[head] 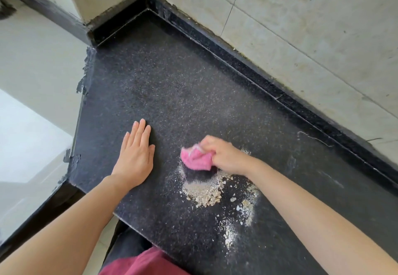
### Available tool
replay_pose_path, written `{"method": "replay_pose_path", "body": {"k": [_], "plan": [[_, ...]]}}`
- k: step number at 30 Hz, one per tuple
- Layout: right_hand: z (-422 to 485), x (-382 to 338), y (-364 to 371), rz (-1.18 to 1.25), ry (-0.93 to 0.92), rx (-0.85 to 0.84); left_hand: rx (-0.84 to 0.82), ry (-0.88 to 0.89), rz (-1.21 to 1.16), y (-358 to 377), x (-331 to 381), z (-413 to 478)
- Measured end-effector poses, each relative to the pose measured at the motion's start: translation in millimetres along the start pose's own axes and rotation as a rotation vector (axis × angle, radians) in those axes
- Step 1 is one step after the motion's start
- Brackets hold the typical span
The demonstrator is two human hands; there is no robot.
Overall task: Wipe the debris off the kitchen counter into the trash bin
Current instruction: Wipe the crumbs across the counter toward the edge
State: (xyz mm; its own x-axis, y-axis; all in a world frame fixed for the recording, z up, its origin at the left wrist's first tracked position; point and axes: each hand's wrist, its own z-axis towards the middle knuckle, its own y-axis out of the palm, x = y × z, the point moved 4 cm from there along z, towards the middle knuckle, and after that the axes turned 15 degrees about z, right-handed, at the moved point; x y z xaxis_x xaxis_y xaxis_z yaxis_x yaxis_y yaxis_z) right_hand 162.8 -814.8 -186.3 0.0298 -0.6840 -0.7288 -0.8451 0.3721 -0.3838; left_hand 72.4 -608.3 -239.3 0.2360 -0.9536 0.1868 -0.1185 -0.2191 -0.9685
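the right hand (pixel 226 156) gripped a crumpled pink cloth (pixel 197 159) on the black speckled stone worktop (pixel 163 93); beige crumbly debris (pixel 206 192) lay at its 6 o'clock. the left hand (pixel 134 156) rested flat, fingers straight.

Bare counter (pixel 172 85) lies open toward the tiled wall (pixel 312 26); debris (pixel 206 192) sits near the front edge.

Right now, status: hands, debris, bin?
Right hand grips cloth. Left hand flat on counter. Debris heaped near front edge. Bin not in view.
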Motion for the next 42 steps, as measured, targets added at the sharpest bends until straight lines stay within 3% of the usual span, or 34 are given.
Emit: {"method": "replay_pose_path", "body": {"k": [3, 7, 12, 17, 23, 26, 30, 32, 37, 40, 42], "plan": [[40.3, -19.9, -15.2, -0.109, -0.007, 0.126, -0.045, 0.007, -0.032, -0.1, -2.0, 1.9], [71.1, -32.3, 2.7, -0.242, -0.031, 0.175, -0.083, 0.025, -0.092, -3.0, -5.1, 3.4], [26.1, -29.8, 53.5, -0.327, -0.201, -0.012, -0.109, 0.027, -0.078, -3.2, -7.0, 2.8], [-29.1, 1.7, 66.2, -0.207, -0.046, -0.18, -0.143, 0.002, -0.04, -1.8, -1.5, -0.5], [-58.9, 18.5, -28.5, 0.343, 0.088, 0.309, -0.181, 0.025, 0.091, 12.6, 24.7, -28.6], [-66.8, 58.4, -78.7, 0.35, 0.175, 0.601, -0.193, 0.036, 0.148, 15.3, 27.9, -31.9], [-47.4, 190.2, -101.1, 0.358, 0.456, 0.841, -0.225, 0.042, 0.174, 17.7, 27.8, -28.9], [-52.9, 146.2, -72.2, 0.309, 0.455, 0.892, -0.245, 0.043, 0.196, 18.8, 28.1, -28.4], [-59.9, 63.1, 9.5, 0.141, 0.234, 0.623, -0.288, 0.031, 0.195, 15.8, 30.9, -28.3], [-67.2, 55.7, 37.4, 0.26, 0.209, 0.416, -0.337, 0.033, 0.196, 13.4, 31.6, -28.4], [-79.4, 44.7, 35.4, 0.403, 0.196, 0.466, -0.37, 0.029, 0.195, 13.1, 31.0, -28.8]]}}
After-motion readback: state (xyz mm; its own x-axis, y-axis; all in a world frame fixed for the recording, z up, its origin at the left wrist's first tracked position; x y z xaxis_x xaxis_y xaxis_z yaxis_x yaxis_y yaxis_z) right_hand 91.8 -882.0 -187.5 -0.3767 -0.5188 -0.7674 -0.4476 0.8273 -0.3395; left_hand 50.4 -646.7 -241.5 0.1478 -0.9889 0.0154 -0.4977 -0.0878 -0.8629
